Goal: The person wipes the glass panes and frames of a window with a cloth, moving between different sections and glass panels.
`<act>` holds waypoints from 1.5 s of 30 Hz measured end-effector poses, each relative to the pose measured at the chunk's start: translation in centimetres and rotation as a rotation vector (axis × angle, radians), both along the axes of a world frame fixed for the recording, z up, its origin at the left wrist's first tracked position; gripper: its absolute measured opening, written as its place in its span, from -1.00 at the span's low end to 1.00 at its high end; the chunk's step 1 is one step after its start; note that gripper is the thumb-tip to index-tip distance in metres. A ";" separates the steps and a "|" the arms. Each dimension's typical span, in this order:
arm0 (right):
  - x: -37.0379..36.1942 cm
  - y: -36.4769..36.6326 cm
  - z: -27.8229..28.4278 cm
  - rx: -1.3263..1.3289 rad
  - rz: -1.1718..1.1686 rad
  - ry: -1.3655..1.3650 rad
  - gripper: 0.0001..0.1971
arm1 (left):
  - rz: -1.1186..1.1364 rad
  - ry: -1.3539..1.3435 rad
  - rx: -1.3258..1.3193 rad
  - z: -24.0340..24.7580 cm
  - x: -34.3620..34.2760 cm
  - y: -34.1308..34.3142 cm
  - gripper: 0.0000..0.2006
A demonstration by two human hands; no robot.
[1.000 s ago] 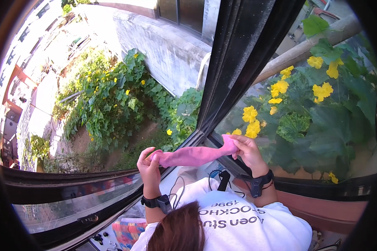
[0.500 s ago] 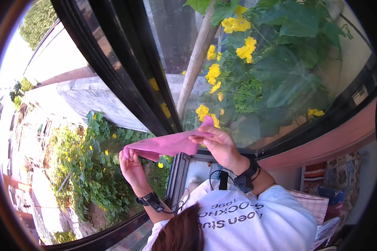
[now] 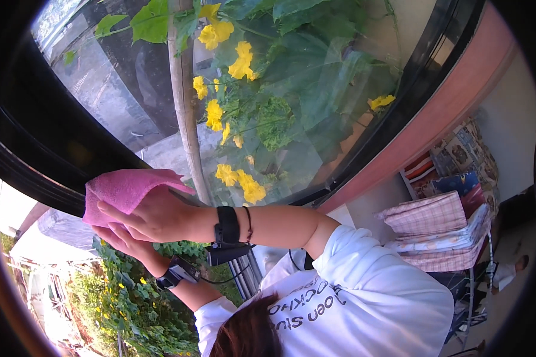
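A thin pink cloth point(image 3: 122, 184) is bunched between my hands, against or just in front of the black window frame point(image 3: 47, 134). My right hand point(image 3: 158, 217) reaches across to the left with its fingers along the cloth. Close below it, my left hand point(image 3: 128, 241) is at the cloth's lower edge, its fingers partly hidden by the right hand. Whether the cloth touches the frame, I cannot tell. Both wrists wear black straps with small devices.
Behind the window glass are yellow flowers point(image 3: 214, 113), green leaves and a wooden pole point(image 3: 184, 101). A pink sill point(image 3: 411, 119) curves along the right. Folded checked cloths point(image 3: 426, 211) are piled on a rack at the right. Garden plants show at lower left.
My hands, which held the cloth stretched between them, have come together at the left. My right hand has crossed over, and the cloth is now bunched by the frame. The view has turned.
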State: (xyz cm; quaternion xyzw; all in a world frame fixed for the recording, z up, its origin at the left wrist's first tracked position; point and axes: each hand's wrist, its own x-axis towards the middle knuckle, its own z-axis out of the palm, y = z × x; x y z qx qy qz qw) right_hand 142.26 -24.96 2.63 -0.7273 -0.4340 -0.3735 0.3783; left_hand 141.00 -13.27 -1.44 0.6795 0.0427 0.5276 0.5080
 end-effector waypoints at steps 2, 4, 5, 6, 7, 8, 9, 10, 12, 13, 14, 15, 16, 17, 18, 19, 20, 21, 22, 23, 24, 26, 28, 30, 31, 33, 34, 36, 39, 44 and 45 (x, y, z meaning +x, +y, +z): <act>0.7 0.3 -0.6 0.039 -0.062 -0.177 -0.58 | -0.043 0.048 -0.060 -0.9 0.6 0.6 -0.51; 1.7 -0.2 -1.3 -0.008 -0.113 -0.255 -0.58 | -0.009 0.023 -0.073 -1.1 1.2 -0.4 -0.58; 2.0 0.4 -1.8 -0.070 -0.198 -0.368 -0.58 | 0.015 0.024 -0.057 -1.5 1.2 0.3 -0.59; 2.2 0.7 -2.4 -0.134 -0.283 -0.481 -0.58 | 0.040 0.025 -0.042 -1.9 1.2 0.8 -0.60; 2.5 0.9 -3.1 -0.297 -0.463 -0.633 -0.58 | 0.093 0.024 -0.066 -2.3 1.2 0.9 -0.59; 2.6 1.1 -3.8 -0.302 -0.460 -0.624 -0.58 | 0.093 0.034 -0.069 -2.9 1.1 0.9 -0.59; 2.7 1.0 -4.0 -0.074 -0.174 -0.301 -0.65 | 0.097 0.044 -0.056 -3.3 1.3 0.4 -0.59; 2.7 0.6 -4.4 -0.004 -0.094 -0.180 -0.70 | 0.100 0.055 -0.042 -3.8 1.5 -0.2 -0.59; 2.7 1.1 -5.2 0.186 0.120 0.045 -0.76 | 0.075 0.098 -0.057 -5.2 1.1 -0.1 -0.59; 2.5 0.6 -6.0 0.028 0.269 0.313 -0.71 | 0.068 0.121 -0.062 -6.4 0.9 0.3 -0.59; 2.0 0.4 -6.3 -0.142 0.426 0.567 -0.62 | 0.070 0.136 -0.067 -7.4 0.5 0.9 -0.60; 1.6 0.2 -6.2 -0.094 0.466 0.666 -0.64 | 0.081 0.135 -0.045 -8.5 0.4 1.2 -0.59; 1.5 -0.1 -6.2 -0.070 0.545 0.757 -0.65 | 0.092 0.136 -0.024 -9.4 0.2 1.6 -0.59; 1.5 -0.7 -5.8 -0.128 0.474 0.751 -0.65 | 0.081 0.135 -0.014 -9.4 0.2 1.3 -0.62; 1.4 -1.0 -5.6 -0.128 0.447 0.744 -0.66 | 0.067 0.134 -0.004 -9.1 0.3 1.1 -0.65; 1.2 -1.3 -5.4 -0.129 0.422 0.737 -0.66 | 0.033 0.133 0.041 -9.5 0.5 1.7 -0.65; 1.4 -1.3 -5.5 -0.122 0.383 0.691 -0.64 | 0.023 0.202 0.081 -9.3 0.5 1.8 -0.64; 1.5 -1.2 -5.5 -0.092 0.323 0.589 -0.63 | -0.016 0.167 0.095 -8.9 0.6 1.7 -0.64; 1.5 -0.8 -5.4 -0.052 0.234 0.435 -0.61 | -0.058 0.132 0.110 -8.3 0.9 1.5 -0.65; 1.3 -0.6 -4.6 -0.031 0.135 0.268 -0.59 | -0.114 0.085 0.100 -7.6 1.3 2.1 -0.66; 1.9 -0.7 -3.4 -0.095 -0.101 -0.232 -0.54 | -0.143 0.150 0.024 -4.8 0.8 1.1 -0.66; 1.2 0.8 1.2 -0.053 -0.213 -0.294 -0.50 | -0.038 0.129 0.121 -0.2 0.8 2.9 -0.64; 1.5 1.0 4.7 0.039 -0.224 -0.339 -0.49 | 0.003 0.058 0.121 4.7 1.1 2.4 -0.65; 1.9 0.3 7.3 0.053 -0.255 -0.382 -0.48 | 0.032 -0.076 0.122 6.9 2.0 2.0 -0.69; 2.0 0.3 7.7 0.063 -0.301 -0.436 -0.47 | 0.006 -0.057 0.118 7.1 1.9 1.8 -0.70; 1.9 0.2 6.6 0.008 -0.286 -0.384 -0.49 | 0.044 -0.065 0.145 6.3 1.9 1.8 -0.72; 2.0 0.1 6.0 -0.029 -0.307 -0.393 -0.49 | 0.026 -0.046 0.129 5.7 1.7 1.5 -0.72; 1.4 -0.5 4.3 -0.062 -0.341 -0.412 -0.49 | 0.091 -0.023 0.160 3.4 1.7 1.2 -0.73; 1.4 -0.7 1.1 -0.083 -0.357 -0.427 -0.48 | 0.074 0.008 0.122 0.5 1.4 0.3 -0.76; 1.5 -0.9 -4.3 -0.078 -0.274 -0.362 -0.46 | -0.026 0.088 -0.009 -4.1 0.6 0.1 -0.80; 1.5 -1.0 -5.0 -0.088 -0.297 -0.370 -0.46 | -0.066 0.124 -0.014 -5.1 0.5 0.2 -0.79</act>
